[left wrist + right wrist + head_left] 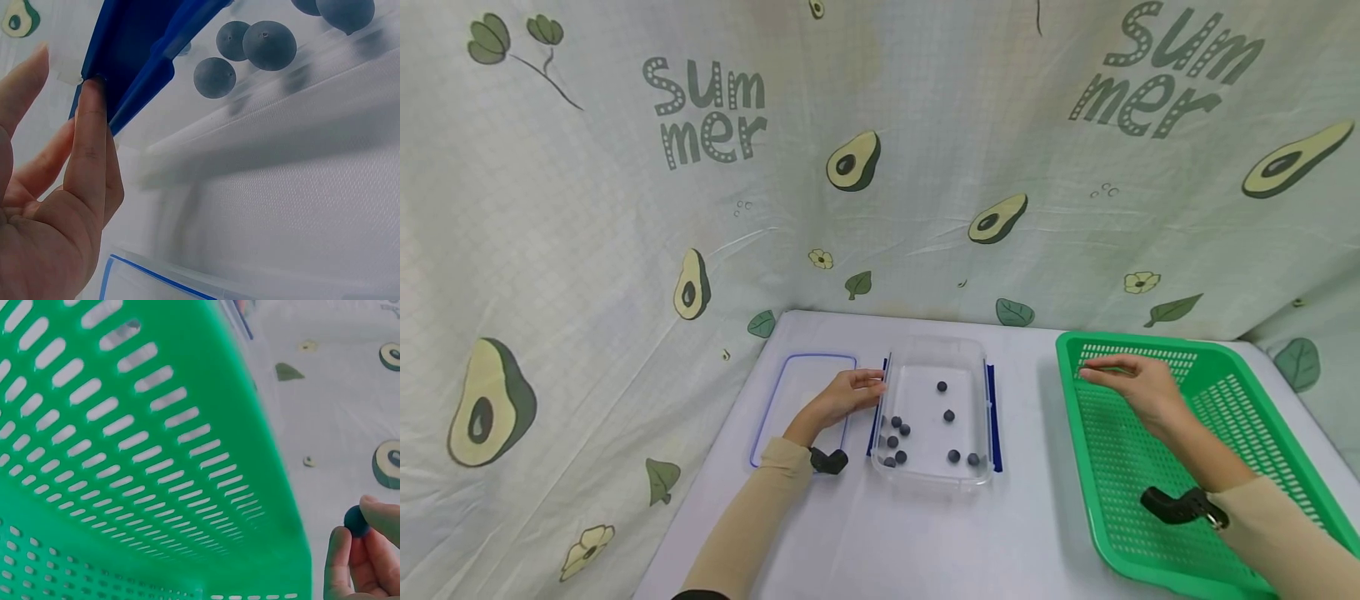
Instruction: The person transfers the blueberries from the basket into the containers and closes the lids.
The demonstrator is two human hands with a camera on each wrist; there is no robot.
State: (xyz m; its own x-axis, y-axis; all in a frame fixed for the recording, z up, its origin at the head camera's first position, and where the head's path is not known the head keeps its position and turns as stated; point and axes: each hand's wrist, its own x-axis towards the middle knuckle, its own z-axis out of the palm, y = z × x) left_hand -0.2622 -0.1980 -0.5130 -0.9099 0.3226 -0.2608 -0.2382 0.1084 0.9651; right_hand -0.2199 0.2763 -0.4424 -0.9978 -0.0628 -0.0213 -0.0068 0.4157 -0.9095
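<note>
A clear plastic container (932, 478) with blue side latches stands on the table, and several small dark blue balls (949, 416) lie loose on its floor. My left hand (842, 397) is at its left side, fingertips touching the blue latch (140, 50) with the thumb held apart. Over the far left corner of a green basket (1084, 467), my right hand (1138, 387) is raised. Between its thumb and fingertips it pinches one dark blue ball (356, 521), plain in the right wrist view.
Left of the container lies a clear lid with a blue rim (808, 357), partly behind my left hand. The slotted basket takes up the table's right side. A cloth (925, 167) printed with avocados hangs behind the white table (880, 542).
</note>
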